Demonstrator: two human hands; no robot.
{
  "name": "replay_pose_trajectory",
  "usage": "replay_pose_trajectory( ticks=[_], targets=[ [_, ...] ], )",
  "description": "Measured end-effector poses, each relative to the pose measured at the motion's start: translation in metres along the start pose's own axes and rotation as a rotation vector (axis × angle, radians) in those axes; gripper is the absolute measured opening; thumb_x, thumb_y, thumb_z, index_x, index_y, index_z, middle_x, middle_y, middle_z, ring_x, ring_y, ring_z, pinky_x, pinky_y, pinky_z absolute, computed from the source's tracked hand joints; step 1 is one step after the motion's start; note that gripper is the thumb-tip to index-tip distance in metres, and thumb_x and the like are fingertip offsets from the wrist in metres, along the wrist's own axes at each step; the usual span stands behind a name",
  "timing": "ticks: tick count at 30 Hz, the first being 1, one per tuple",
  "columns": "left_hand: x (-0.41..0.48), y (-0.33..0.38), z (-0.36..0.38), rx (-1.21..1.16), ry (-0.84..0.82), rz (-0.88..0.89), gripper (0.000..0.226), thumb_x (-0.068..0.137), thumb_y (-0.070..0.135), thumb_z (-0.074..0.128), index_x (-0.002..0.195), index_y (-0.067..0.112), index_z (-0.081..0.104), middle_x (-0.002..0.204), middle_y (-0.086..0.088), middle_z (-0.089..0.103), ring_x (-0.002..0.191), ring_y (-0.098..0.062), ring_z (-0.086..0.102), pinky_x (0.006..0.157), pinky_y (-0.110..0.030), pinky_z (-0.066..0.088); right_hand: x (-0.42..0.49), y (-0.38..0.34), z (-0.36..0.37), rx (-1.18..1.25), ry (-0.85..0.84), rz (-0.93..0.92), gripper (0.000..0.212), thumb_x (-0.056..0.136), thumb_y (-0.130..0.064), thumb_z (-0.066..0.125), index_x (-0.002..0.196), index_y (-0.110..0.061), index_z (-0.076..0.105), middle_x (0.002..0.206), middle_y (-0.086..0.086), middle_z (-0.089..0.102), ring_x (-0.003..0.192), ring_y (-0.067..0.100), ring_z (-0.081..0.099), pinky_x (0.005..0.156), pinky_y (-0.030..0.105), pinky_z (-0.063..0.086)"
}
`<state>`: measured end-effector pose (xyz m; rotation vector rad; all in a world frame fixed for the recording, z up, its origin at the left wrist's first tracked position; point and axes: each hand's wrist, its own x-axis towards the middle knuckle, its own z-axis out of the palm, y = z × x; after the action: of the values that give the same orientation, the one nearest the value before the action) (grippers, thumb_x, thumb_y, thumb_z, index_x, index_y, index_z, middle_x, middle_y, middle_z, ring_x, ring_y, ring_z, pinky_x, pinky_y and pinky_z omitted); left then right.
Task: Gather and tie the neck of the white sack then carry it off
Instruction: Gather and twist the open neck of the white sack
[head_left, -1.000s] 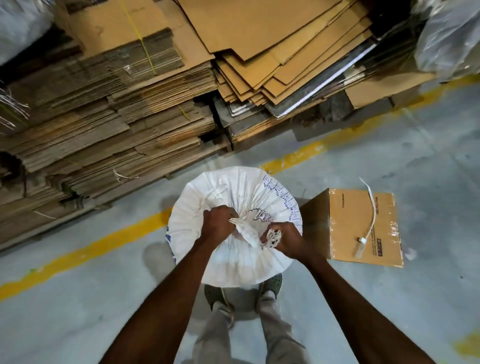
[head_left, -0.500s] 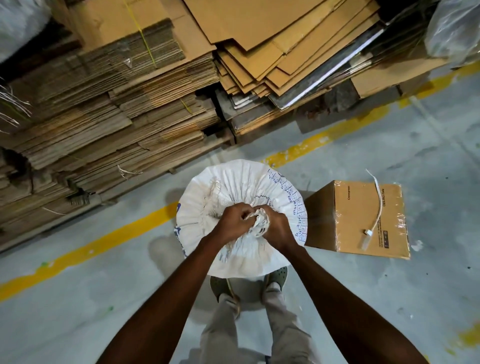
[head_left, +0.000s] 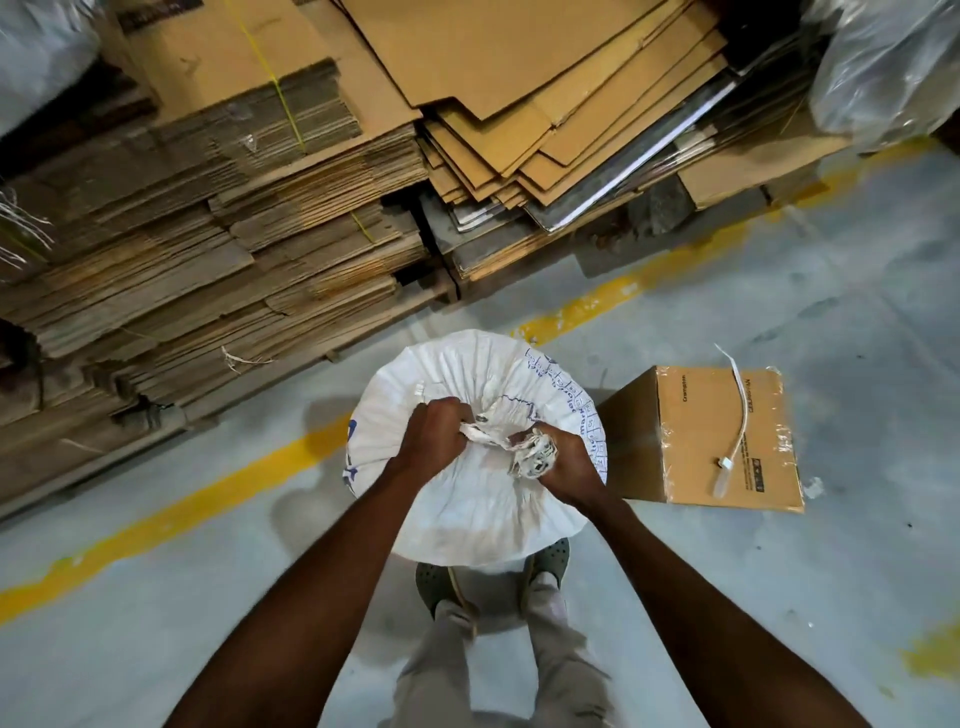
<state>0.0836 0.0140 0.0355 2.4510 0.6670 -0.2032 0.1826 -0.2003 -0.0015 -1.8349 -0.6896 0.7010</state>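
Note:
A full white woven sack (head_left: 467, 512) with blue print stands upright on the grey floor just in front of my feet. Its gathered neck (head_left: 496, 440) is twisted into a rope of fabric on top. My left hand (head_left: 434, 434) is closed around the left end of that twist. My right hand (head_left: 561, 465) grips the frayed, bunched end on the right. The two hands are a short way apart with the twisted fabric stretched between them.
A brown cardboard box (head_left: 722, 441) sits right of the sack with a white cable tie (head_left: 735, 431) lying on it. Stacks of flattened cardboard (head_left: 234, 234) fill the far side behind a yellow floor line (head_left: 171, 506). A clear plastic bag (head_left: 883, 67) lies top right.
The hands came together over the neck half a second ago; now they have pulled apart again, my right hand drawing the frayed end to the right.

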Motion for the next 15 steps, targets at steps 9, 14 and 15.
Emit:
replay_pose_trajectory(
  ticks=[9,14,15],
  targets=[
    [-0.015,0.035,-0.004,-0.04,-0.084,0.064,0.006,0.084,0.014,0.07,0.085,0.009,0.075,0.091,-0.016,0.076,0.091,-0.034,0.071,0.07,-0.031,0.044,0.002,-0.028,0.055,-0.328,0.082,0.121,0.057,0.079,-0.043,0.078,0.129,-0.027,0.056,0.12,-0.004,0.071,0.112,0.023,0.069,0.096,0.036,0.052],
    [-0.032,-0.003,0.005,-0.218,-0.252,0.074,0.075,0.07,0.037,0.071,0.14,0.027,0.045,0.136,0.003,0.061,0.127,-0.023,0.057,0.103,-0.044,0.046,-0.001,-0.034,0.047,-0.37,0.381,0.079,0.031,0.084,-0.032,0.07,0.106,-0.012,0.073,0.1,0.009,0.077,0.094,0.03,0.074,0.085,0.039,0.058],
    [-0.036,-0.006,0.008,-0.148,-0.287,0.07,0.09,0.069,0.04,0.075,0.148,0.03,0.034,0.146,0.005,0.054,0.135,-0.021,0.049,0.106,-0.044,0.04,0.0,-0.035,0.049,-0.368,0.391,0.083,0.026,0.084,-0.028,0.071,0.104,-0.012,0.074,0.098,0.009,0.077,0.093,0.029,0.074,0.085,0.041,0.058]
  ],
)
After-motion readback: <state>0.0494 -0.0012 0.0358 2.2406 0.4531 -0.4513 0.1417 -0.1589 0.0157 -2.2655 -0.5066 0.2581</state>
